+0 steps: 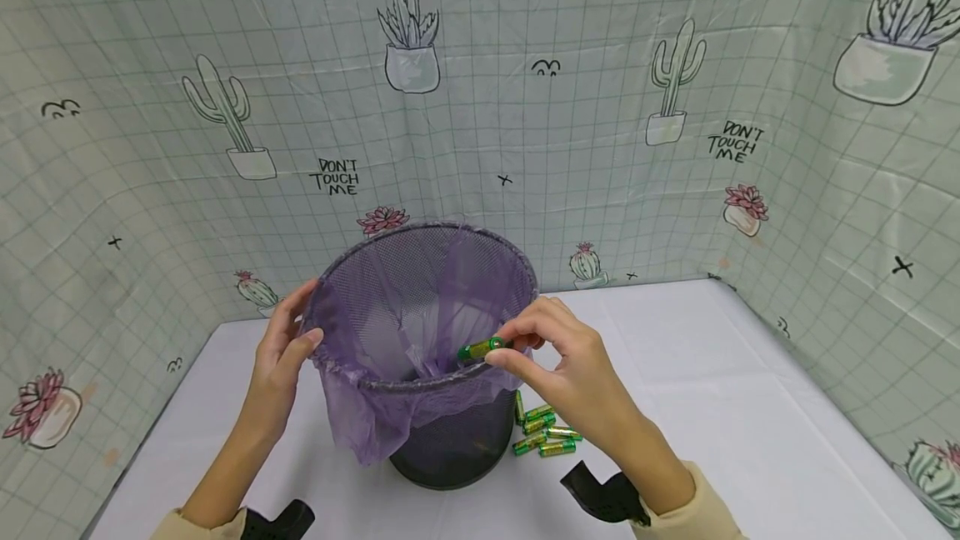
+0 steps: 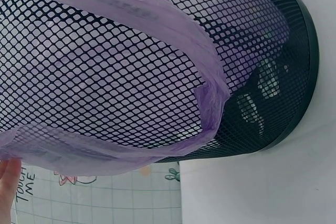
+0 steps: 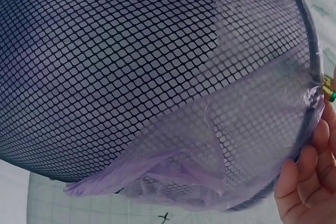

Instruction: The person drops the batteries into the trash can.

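A black mesh wastebasket (image 1: 457, 448), tilted toward me, is lined with a thin purple trash bag (image 1: 375, 419) folded over its rim. My left hand (image 1: 281, 348) grips the rim on the left side, thumb in front; in the left wrist view only part of that hand (image 2: 7, 187) shows at the corner. Between thumb and fingers my right hand (image 1: 566, 357) pinches a green and gold battery (image 1: 482, 348) over the near right rim. In the right wrist view the battery (image 3: 329, 87) peeks past the rim beside the curled fingers (image 3: 310, 182).
Several green and gold batteries (image 1: 538, 422) lie loose on the white tabletop (image 1: 675, 373), just right of the basket's base. Behind and at both sides hangs a grid-patterned curtain (image 1: 480, 123) with cactus drawings. Black straps (image 1: 603, 494) sit at both wrists.
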The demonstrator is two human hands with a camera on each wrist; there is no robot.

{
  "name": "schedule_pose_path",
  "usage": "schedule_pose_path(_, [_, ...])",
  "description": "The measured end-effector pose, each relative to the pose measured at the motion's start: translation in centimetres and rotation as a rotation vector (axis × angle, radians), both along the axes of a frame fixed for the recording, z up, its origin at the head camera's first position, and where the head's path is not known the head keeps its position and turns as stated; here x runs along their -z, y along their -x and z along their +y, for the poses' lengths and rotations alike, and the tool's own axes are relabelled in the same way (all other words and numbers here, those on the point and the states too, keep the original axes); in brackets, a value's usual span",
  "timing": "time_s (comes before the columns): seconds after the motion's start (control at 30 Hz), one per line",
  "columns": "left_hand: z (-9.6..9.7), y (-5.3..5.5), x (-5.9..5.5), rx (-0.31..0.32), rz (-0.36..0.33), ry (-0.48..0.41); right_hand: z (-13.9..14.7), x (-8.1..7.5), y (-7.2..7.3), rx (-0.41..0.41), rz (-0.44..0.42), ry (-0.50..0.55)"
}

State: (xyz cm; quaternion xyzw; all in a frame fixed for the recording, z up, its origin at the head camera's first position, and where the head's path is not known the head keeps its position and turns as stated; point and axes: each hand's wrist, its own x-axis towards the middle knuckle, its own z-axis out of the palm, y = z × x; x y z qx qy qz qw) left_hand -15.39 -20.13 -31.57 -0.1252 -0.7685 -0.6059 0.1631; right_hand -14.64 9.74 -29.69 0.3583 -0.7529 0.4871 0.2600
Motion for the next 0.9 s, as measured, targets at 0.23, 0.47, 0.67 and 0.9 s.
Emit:
schedule_pose_path(0.23, [0.0, -0.1, 0.0, -0.006, -0.010, 0.009, -0.1, 0.2, 0.0, 0.013, 0.009, 0.013])
schedule_pose_path(0.47, [0.0, 0.0, 0.0, -0.002, -0.011, -0.001, 0.4, 0.6, -0.2, 0.026, 0.016, 0.042])
schedule_pose_path(0.67, [-0.1, 0.0, 0.0, 0.001, -0.013, -0.009, 1.7, 1.5, -0.1, 0.079, -0.014, 0.062])
schedule_pose_path(0.9, [-0.1, 0.1, 0.0, 0.011, 0.003, -0.015, 3.9, 3.8, -0.2, 0.171, -0.180, 0.053])
